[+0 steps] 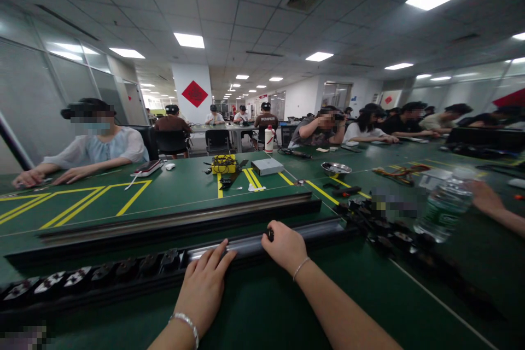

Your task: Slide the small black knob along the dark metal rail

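Black channel (246, 246), low in view from eight to four o'clock.
Dark parts (127, 268) line it at eight; at seven the left hand (205, 279) rests there, fingers spread; near six the right hand (286, 245) (bracelet (301, 268) at its wrist) pinches a small dark piece (270, 235); toward four, a bottle (443, 210).

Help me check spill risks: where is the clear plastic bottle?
In the head view, the clear plastic bottle is at right on the green table, between the dark parts and a co-worker's hand.
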Available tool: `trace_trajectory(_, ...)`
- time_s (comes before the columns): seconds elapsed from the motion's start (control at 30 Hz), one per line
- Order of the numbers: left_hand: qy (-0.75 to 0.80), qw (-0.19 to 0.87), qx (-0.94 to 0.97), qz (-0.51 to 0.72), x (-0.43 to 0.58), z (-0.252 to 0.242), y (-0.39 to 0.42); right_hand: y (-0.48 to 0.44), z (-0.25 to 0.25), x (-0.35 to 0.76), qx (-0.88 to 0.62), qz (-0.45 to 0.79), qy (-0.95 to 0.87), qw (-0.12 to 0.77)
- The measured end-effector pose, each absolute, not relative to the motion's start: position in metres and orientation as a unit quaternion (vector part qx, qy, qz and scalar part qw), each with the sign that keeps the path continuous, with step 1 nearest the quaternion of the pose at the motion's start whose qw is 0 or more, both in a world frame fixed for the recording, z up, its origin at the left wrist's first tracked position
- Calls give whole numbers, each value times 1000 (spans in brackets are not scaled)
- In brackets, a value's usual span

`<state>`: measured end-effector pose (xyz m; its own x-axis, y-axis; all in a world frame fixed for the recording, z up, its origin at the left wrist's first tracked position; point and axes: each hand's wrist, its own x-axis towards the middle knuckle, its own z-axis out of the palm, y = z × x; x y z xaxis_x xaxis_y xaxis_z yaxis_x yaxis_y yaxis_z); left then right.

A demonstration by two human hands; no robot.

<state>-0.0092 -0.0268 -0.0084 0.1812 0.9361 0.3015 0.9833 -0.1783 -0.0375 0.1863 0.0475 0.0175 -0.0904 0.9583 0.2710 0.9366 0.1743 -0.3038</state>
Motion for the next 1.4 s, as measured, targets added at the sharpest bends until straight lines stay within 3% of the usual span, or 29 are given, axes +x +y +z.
trace_trajectory(1.4,-624,114,-765,-110,-11,-9,-27,50,17,185,-645,39,-731,219)
